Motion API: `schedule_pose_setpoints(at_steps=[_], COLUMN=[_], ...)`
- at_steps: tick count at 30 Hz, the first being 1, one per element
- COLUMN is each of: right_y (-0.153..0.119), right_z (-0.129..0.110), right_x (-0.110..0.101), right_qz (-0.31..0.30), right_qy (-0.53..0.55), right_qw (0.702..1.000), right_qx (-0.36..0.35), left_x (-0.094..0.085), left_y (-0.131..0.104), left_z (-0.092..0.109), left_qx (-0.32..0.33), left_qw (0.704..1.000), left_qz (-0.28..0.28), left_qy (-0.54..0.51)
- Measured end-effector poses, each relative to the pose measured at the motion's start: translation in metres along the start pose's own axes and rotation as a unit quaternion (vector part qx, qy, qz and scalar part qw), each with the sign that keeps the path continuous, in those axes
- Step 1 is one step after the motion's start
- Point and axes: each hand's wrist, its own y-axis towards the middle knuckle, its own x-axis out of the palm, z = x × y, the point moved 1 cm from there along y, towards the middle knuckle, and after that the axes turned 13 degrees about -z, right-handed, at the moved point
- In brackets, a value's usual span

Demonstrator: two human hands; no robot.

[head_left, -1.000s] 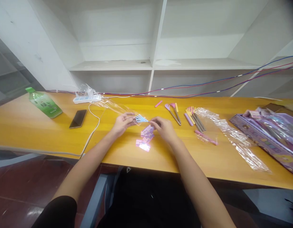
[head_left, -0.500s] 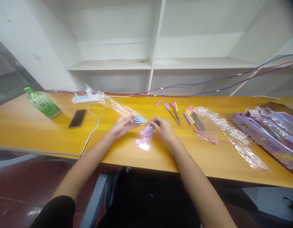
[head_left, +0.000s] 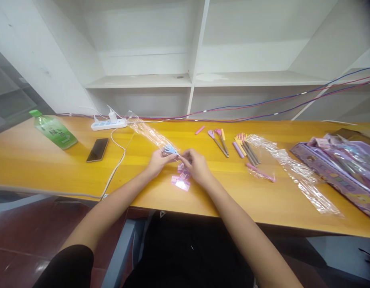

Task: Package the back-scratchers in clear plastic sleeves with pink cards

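Observation:
A light-blue, hand-shaped back scratcher (head_left: 170, 149) lies between my two hands, its claw end pointing left over a long clear plastic sleeve (head_left: 150, 135). My left hand (head_left: 158, 161) is closed, thumb and fingers pinching at the base of the blue claw and the edge of the sleeve. My right hand (head_left: 194, 163) is closed on the scratcher's other end, most of which its fingers hide. Just below, small pink printed cards (head_left: 181, 182) lie on the table, partly covered by my right hand.
Right of my hands lie purple and pink back scratchers (head_left: 218, 142), yellow ones (head_left: 246, 148) and clear sleeves (head_left: 302, 176). A purple printed bag (head_left: 332, 172) stands far right. Leftward are a phone (head_left: 97, 150), a green bottle (head_left: 54, 130) and a power strip (head_left: 108, 125).
Both hands have shifted slightly left with the blue back scratcher. My left fingers have closed from a more open hold to a pinch near the claw's base.

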Motion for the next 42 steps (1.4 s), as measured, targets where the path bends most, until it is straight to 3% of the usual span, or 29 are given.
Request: schedule_pose_setpoints(at_steps=[7,10,14,20,26,29,33,42], right_y=[-0.003,-0.003,-0.004,-0.003,-0.004,-0.004,-0.005,-0.004], right_z=[0.002,0.001,0.000,-0.001,-0.002,-0.002,-0.007,-0.006], right_x=[-0.015,-0.018,-0.016,-0.015,-0.015,-0.015,-0.016,-0.011], right_qz=[-0.021,-0.028,-0.067,-0.044,-0.033,-0.031,-0.024,-0.051], right_qy=[-0.012,0.009,0.048,0.005,-0.049,-0.054,-0.057,-0.071], right_qw=[1.000,1.000,0.996,0.996,0.988,0.987,0.987,0.984], right_qx=[0.014,0.000,-0.032,-0.077,-0.143,-0.146,-0.145,-0.154], left_x=[-0.029,-0.041,-0.044,-0.031,-0.013,-0.007,-0.003,0.004], left_y=[0.004,0.004,0.004,0.004,0.000,-0.003,-0.007,-0.007], left_z=[0.025,0.034,0.036,0.022,-0.012,-0.020,-0.015,-0.002], left_qx=[0.092,0.118,0.119,0.045,-0.048,-0.074,-0.077,-0.086], left_qw=[0.982,0.975,0.975,0.992,0.989,0.982,0.980,0.987], left_qz=[0.159,0.183,0.186,0.112,-0.085,-0.138,-0.159,-0.132], left_qy=[-0.045,-0.043,-0.037,0.017,0.112,0.102,0.089,-0.037])
